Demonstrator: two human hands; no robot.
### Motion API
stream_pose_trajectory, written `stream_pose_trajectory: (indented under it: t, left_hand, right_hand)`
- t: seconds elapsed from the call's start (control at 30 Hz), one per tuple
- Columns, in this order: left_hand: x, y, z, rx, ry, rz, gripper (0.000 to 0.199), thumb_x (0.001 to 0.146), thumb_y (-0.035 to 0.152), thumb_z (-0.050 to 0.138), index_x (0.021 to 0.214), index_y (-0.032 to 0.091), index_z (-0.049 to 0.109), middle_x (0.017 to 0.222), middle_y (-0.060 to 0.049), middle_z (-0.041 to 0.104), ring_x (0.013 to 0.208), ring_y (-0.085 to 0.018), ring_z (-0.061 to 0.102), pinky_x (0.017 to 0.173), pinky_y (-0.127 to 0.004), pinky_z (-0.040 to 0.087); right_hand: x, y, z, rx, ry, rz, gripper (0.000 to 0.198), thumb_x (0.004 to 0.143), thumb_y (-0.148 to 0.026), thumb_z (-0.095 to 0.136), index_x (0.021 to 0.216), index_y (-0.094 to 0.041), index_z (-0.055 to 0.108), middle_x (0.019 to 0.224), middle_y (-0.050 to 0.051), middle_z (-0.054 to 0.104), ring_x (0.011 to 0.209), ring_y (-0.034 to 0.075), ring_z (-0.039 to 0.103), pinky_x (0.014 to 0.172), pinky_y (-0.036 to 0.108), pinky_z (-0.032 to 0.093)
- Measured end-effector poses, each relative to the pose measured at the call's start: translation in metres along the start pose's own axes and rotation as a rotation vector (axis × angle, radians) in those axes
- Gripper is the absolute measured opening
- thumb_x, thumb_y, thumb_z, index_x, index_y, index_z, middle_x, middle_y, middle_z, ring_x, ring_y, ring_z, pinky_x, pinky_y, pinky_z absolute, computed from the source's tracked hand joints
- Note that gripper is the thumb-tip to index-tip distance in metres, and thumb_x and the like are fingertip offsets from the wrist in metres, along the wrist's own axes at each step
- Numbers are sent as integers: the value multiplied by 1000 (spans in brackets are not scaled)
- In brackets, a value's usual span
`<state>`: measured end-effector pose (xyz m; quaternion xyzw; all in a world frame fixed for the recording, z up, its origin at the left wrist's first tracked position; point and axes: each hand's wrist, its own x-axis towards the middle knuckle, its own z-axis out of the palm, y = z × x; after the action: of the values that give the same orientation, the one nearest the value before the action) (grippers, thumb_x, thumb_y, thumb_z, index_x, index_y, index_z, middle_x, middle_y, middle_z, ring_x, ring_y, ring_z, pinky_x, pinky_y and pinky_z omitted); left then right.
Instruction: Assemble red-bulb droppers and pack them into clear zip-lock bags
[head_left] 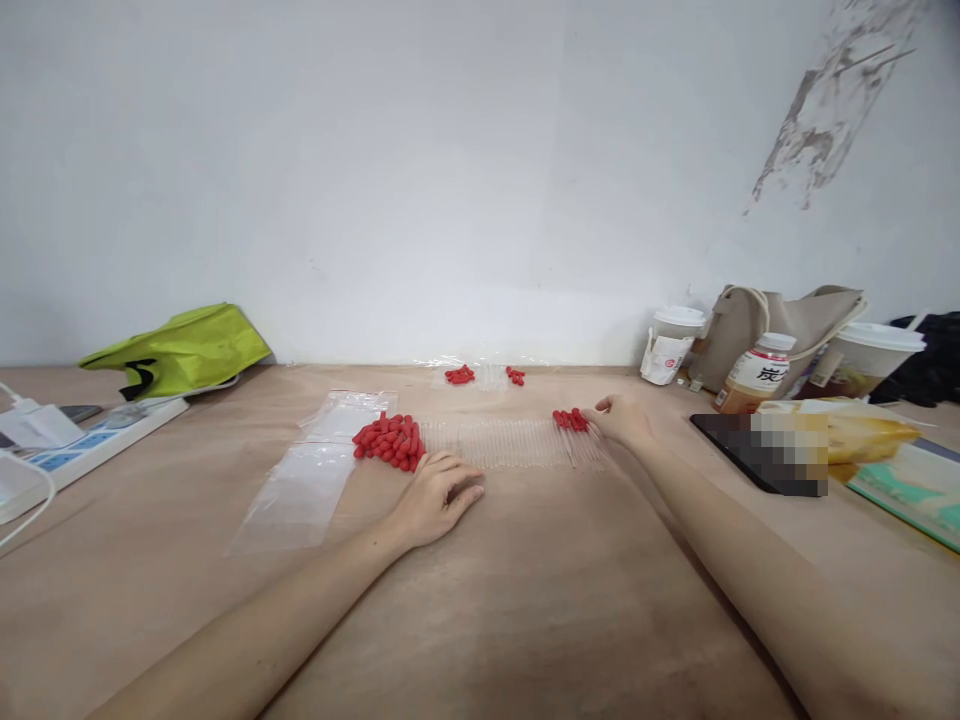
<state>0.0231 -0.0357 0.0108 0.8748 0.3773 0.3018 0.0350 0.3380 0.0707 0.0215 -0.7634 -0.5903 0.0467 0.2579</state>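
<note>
A loose pile of small red bulb-shaped caps (390, 442) lies left of centre. To its right, thin clear tubes (495, 443) lie side by side in a row. At the row's right end, several tubes carry red caps (570, 419) on their far ends. My left hand (439, 495) rests palm down by the pile and the near edge of the row, thumb apart, nothing visibly held. With fingers bent together, my right hand (619, 420) touches the rightmost red cap; its fingertips partly hide that cap.
Clear plastic bags (300, 495) lie left of the pile. Near the wall sits a bag with red pieces (460, 375). A power strip (97, 450) and yellow-green bag (184, 350) are left. Rightward stand a phone (731, 455), bottle (757, 375), cups (670, 345) and handbag (795, 320).
</note>
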Motion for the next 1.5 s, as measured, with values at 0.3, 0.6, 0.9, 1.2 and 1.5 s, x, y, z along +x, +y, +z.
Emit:
stream_pose_trajectory:
  t: [0.3, 0.6, 0.9, 1.2, 1.5]
  left_hand:
    - [1, 0, 1, 7, -15, 2, 20, 85, 30, 47, 88, 22, 65, 89, -4, 63, 88, -20, 53, 81, -37, 37]
    - [1, 1, 0, 10, -20, -4, 18, 84, 29, 48, 84, 22, 65, 88, -3, 63, 88, -20, 53, 82, -36, 36]
    - [0, 0, 0, 18, -22, 3, 18, 84, 29, 49, 83, 22, 65, 89, -3, 63, 89, -20, 53, 82, -37, 36]
    - [0, 2, 0, -10, -10, 6, 19, 84, 29, 48, 81, 23, 66, 88, -3, 63, 88, -20, 53, 81, -38, 35]
    - [0, 2, 2, 36, 46, -21, 14, 82, 27, 51, 84, 23, 65, 91, -3, 62, 89, -20, 51, 81, -37, 34]
  right_hand:
    - [-23, 4, -14, 57, -279, 32, 38, 59, -27, 62, 92, -10, 58, 81, 11, 65, 66, 18, 60, 52, 23, 39]
    - [-24, 1, -7, 165, -221, -50, 25, 64, -28, 58, 83, -13, 59, 66, 3, 64, 61, 13, 58, 50, 19, 38]
    - [-41, -14, -3, 98, -206, -161, 8, 57, -20, 54, 50, -17, 59, 49, 0, 57, 52, 13, 55, 46, 20, 33]
    - [-43, -27, 0, -122, -204, -103, 20, 66, -33, 52, 68, -16, 62, 66, 11, 63, 66, 22, 60, 50, 25, 38]
    - [-46, -33, 3, -171, -250, -136, 31, 76, -38, 45, 85, -14, 63, 88, 18, 63, 83, 29, 60, 64, 33, 42]
